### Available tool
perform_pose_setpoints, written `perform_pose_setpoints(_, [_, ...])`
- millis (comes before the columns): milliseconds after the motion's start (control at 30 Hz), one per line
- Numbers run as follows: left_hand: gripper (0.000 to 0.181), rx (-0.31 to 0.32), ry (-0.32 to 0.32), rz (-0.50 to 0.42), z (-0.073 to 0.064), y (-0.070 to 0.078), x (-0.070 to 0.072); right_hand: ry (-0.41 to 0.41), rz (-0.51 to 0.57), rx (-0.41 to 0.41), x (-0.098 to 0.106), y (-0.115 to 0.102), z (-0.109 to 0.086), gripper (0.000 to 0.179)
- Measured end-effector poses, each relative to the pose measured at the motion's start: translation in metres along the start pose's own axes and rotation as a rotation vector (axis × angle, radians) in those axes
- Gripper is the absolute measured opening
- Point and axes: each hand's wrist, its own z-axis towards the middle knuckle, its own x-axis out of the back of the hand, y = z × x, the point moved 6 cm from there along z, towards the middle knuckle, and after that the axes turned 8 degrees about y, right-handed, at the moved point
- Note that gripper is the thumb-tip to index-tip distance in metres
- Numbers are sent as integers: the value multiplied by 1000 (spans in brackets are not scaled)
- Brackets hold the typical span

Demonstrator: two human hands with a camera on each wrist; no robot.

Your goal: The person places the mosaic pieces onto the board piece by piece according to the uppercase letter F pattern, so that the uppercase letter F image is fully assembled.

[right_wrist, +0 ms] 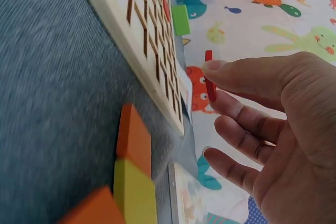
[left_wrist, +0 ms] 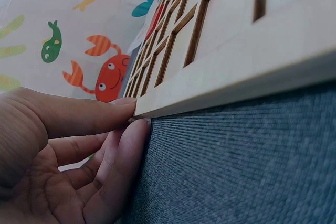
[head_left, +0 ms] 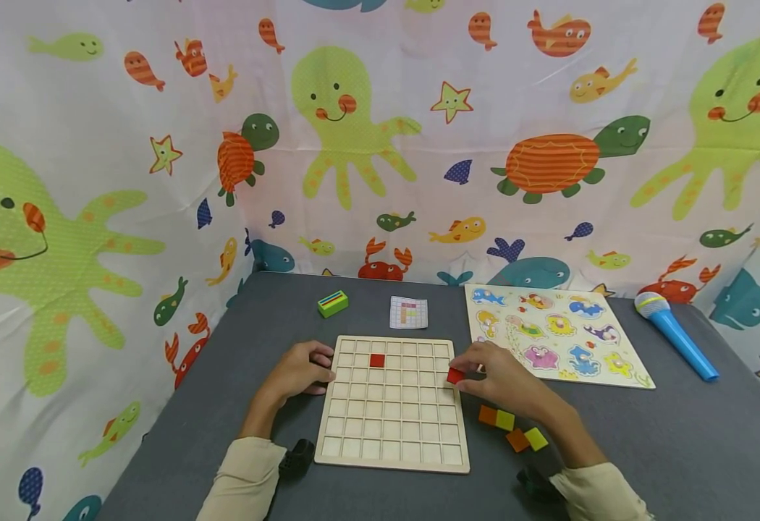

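A wooden grid board lies flat on the table, with one red square tile in a cell of its second row. My left hand is at the board's left edge, thumb on the rim and fingertips against its side, as the left wrist view shows. Between thumb and forefinger, my right hand pinches a second red tile, held up over the board's right edge. Below that hand, orange tiles and yellow tiles lie on the table.
A small pattern card and a green block with coloured strips on top lie behind the board. To the right are a sea-animal puzzle board and a blue toy microphone. A printed curtain surrounds the grey table.
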Motion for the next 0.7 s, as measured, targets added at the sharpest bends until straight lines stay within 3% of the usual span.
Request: perform_pose_setpoints(700, [47,11,-8,-21,3,-4,0,13,52,37,-24,-27,24,31])
